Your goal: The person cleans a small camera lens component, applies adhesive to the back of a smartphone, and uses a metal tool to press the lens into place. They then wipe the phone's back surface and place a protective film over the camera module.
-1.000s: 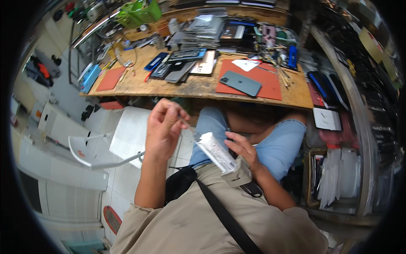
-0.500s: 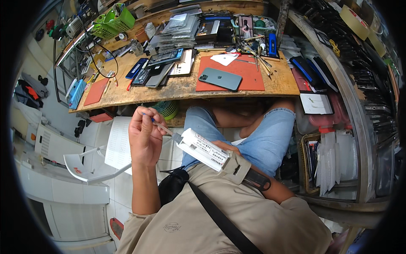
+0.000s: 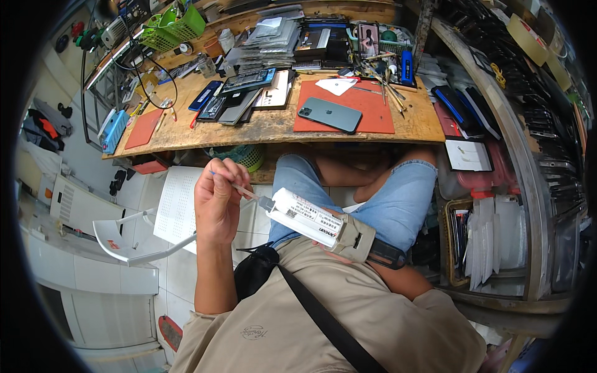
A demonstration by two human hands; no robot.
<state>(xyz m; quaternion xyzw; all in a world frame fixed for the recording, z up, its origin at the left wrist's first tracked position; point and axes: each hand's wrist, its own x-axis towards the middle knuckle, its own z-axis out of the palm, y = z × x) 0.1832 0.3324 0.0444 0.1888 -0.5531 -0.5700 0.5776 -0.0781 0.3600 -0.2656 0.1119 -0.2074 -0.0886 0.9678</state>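
My left hand (image 3: 219,196) is raised before the bench, thumb and fingers pinching a thin pale stick (image 3: 244,191) with a blue end. The stick's far end meets the grey tip (image 3: 266,203) of a white labelled tube (image 3: 306,217). The tube slants down to the right over my lap, with a beige collar (image 3: 356,239) and a black end piece (image 3: 387,253) behind it. My right hand (image 3: 333,212) lies mostly hidden behind the tube and grips it; only a little of its fingers shows.
On the wooden bench (image 3: 273,135), a green-grey phone (image 3: 329,115) lies on a red mat (image 3: 376,122). Several phones and parts are piled left of it, tweezers and tools to its right. A shelf post (image 3: 528,205) stands at the right; a white curved frame (image 3: 146,256) is at the left.
The white tube has rolled and now lies at a flatter slant, its black end swung up and to the right. My left hand keeps its pinch; the whole view has shifted slightly.
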